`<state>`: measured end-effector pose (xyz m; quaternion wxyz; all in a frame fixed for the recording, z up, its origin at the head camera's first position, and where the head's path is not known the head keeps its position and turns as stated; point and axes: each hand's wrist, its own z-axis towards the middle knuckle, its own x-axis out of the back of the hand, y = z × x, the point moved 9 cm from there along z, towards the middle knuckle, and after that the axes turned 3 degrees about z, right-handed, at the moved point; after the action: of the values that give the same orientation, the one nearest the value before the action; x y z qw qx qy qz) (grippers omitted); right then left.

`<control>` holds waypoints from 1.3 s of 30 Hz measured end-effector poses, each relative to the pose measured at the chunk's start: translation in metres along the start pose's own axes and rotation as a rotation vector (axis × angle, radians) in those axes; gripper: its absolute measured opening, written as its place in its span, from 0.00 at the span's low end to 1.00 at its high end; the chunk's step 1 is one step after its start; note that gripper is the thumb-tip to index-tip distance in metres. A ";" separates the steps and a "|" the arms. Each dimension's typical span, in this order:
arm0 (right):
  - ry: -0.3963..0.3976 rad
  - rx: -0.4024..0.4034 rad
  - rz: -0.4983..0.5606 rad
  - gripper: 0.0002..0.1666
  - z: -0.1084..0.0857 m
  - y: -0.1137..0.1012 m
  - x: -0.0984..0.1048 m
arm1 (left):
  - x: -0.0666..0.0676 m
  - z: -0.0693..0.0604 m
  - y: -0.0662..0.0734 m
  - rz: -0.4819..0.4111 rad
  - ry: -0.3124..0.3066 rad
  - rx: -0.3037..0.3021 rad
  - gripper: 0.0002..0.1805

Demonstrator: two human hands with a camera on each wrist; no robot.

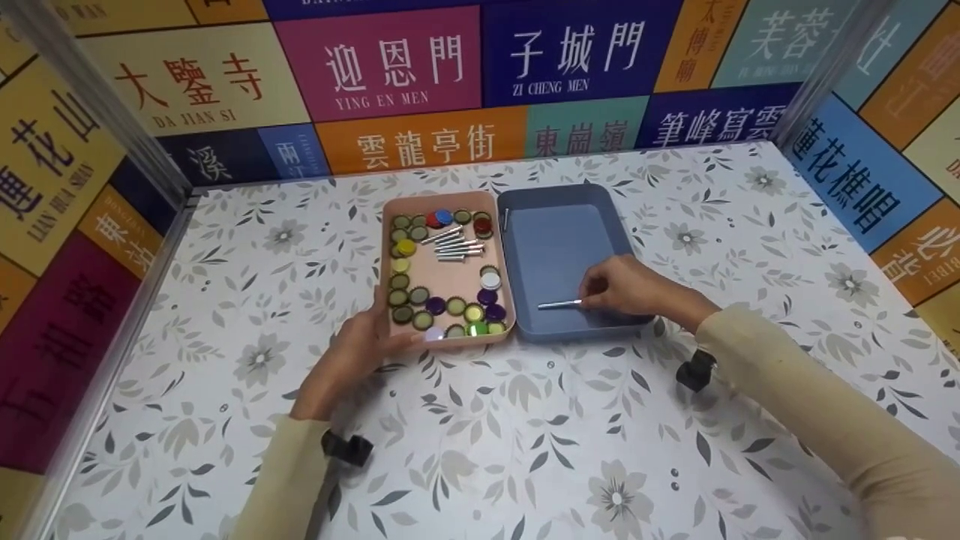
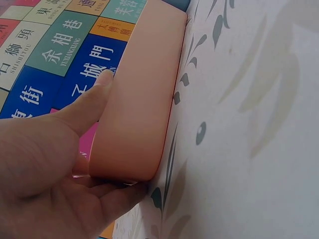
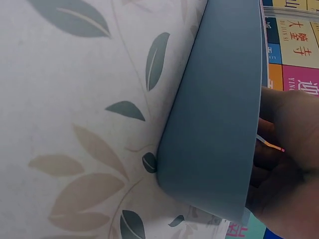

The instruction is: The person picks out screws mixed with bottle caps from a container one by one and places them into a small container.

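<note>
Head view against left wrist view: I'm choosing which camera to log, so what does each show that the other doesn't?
Only the head view shows the right hand pinching a silver fastener over the inside of the blue tray, plus the bottle caps and the other silver fasteners lying in the pink tray.

Only the left wrist view shows the green YUXIANGXIANG panel on the wall.

Both share the left hand holding the pink tray's corner, the floral tablecloth and the ZI CHENG MEN panel.
</note>
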<state>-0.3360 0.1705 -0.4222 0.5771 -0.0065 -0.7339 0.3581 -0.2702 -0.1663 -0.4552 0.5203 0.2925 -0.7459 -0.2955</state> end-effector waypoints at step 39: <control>-0.031 0.019 -0.053 0.05 0.001 -0.006 -0.003 | -0.001 0.003 -0.004 0.014 0.000 0.029 0.58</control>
<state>-0.3338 0.1642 -0.4222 0.5751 0.0239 -0.7392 0.3497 -0.2720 -0.1681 -0.4591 0.5180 0.2945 -0.7523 -0.2810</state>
